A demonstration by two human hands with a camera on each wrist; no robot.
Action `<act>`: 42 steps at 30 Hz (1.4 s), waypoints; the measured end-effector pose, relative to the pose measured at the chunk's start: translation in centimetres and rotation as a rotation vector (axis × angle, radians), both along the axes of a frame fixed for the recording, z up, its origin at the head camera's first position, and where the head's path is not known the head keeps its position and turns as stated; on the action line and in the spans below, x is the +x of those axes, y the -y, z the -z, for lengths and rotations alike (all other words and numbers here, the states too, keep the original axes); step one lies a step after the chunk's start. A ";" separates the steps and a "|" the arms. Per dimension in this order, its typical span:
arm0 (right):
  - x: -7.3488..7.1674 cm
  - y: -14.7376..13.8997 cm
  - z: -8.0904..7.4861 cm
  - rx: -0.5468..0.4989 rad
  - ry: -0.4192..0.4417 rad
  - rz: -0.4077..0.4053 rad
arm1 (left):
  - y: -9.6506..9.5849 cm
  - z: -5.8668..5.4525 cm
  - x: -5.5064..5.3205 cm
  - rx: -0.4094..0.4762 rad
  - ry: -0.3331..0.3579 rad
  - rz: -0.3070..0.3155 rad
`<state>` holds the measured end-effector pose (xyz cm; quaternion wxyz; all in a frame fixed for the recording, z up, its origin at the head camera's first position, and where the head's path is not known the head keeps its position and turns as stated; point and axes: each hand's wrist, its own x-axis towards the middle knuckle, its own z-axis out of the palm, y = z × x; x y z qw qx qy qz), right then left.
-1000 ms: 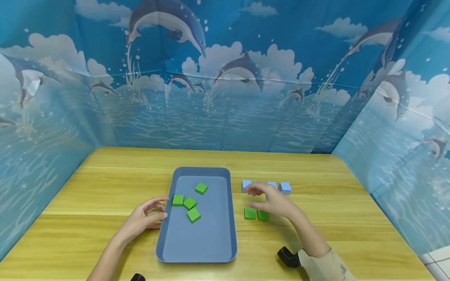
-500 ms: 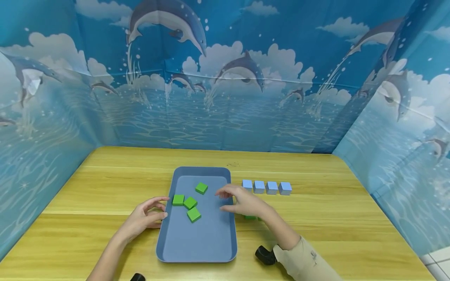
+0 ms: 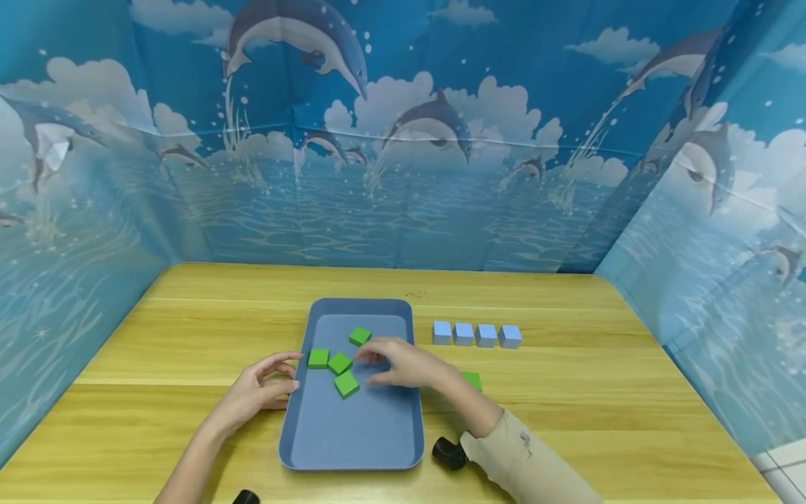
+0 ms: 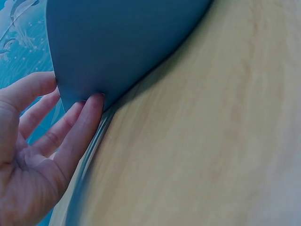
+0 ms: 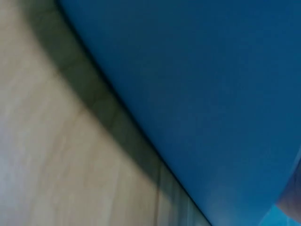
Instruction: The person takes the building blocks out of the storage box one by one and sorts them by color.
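Note:
A blue-grey tray point(image 3: 352, 444) lies on the table with several flat green blocks point(image 3: 346, 384) in it. My left hand point(image 3: 255, 388) is at the tray's left side, fingers loosely bent; in the left wrist view its fingertips touch the tray's outer wall point(image 4: 127, 42). Over the right half of the tray is my right hand point(image 3: 399, 364), thumb and index finger apart with nothing seen between them. Its index fingertip is right beside the middle green block point(image 3: 340, 364). In the right wrist view only a sliver of that hand point(image 5: 292, 195) shows past the tray wall point(image 5: 197, 94).
Several pale blue cubes point(image 3: 463, 334) stand in a row right of the tray. In front of them a green block point(image 3: 472, 380) is partly covered by the right forearm. Black wrist devices point(image 3: 449, 453) sit at both wrists. A dolphin-print curtain point(image 3: 403, 203) hangs behind the table.
My right hand has moved left from above the green blocks on the table to over the tray. The left hand and the blocks in the tray have stayed put.

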<state>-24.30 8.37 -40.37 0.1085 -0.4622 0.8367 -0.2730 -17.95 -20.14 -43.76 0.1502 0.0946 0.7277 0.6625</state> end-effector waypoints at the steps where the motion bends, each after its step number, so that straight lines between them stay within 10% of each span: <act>1: -0.1 0.2 0.0 0.000 0.001 -0.008 | 0.0 0.0 0.0 0.000 -0.001 0.000; 42: -0.3 2.5 1.5 0.054 0.061 -0.103 | 0.0 0.0 -0.1 -0.012 0.001 -0.006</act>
